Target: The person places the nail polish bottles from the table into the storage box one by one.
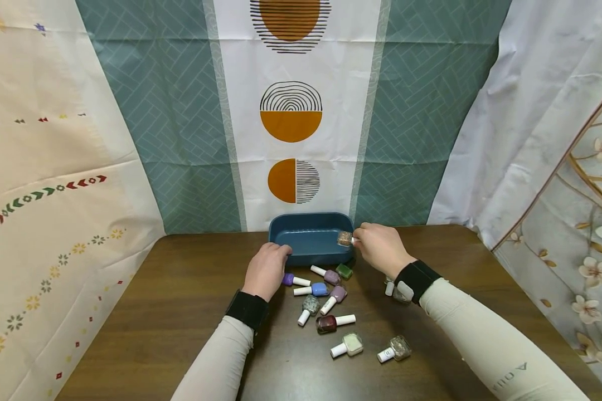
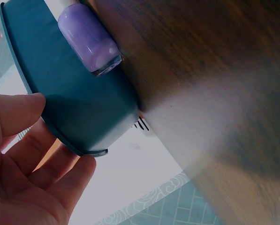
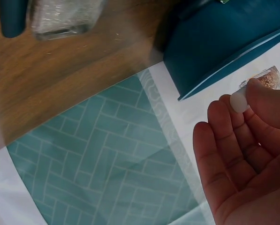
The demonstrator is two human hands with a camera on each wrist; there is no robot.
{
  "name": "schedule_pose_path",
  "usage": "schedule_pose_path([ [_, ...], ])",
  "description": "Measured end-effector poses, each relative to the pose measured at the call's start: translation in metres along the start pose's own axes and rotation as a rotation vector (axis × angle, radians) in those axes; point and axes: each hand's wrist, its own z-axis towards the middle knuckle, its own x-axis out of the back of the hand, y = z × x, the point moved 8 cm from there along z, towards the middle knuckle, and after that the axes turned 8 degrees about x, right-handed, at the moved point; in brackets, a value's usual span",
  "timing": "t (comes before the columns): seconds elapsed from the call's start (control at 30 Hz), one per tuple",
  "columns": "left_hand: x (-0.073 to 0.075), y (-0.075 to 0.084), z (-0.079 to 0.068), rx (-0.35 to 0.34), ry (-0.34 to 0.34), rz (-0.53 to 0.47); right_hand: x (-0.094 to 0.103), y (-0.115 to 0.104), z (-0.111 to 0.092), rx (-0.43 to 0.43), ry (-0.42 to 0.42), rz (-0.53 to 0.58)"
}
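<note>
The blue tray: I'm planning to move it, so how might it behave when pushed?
The blue tray is probably stiff, since its outline looks even and unsagging. It looks thin-walled, so it may be light and slide readily. Its low, broad shape makes tipping unlikely.

Near the frame's centre, my left hand (image 1: 267, 271) grips the blue bin (image 1: 311, 259) at its front left corner; my right hand (image 1: 383, 246) holds a glittery bottle (image 1: 344, 239) over its right side. Small polish bottles (image 1: 326, 324) lie scattered at lower centre, one seemingly half hidden beneath my right wrist.
</note>
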Motion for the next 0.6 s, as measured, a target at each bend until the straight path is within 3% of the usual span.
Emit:
schedule_pose_path([
  [0.6,0.002,0.001,-0.001,-0.015,0.028,-0.009,-0.022,-0.011,0.034,-0.001,-0.080,-0.026],
])
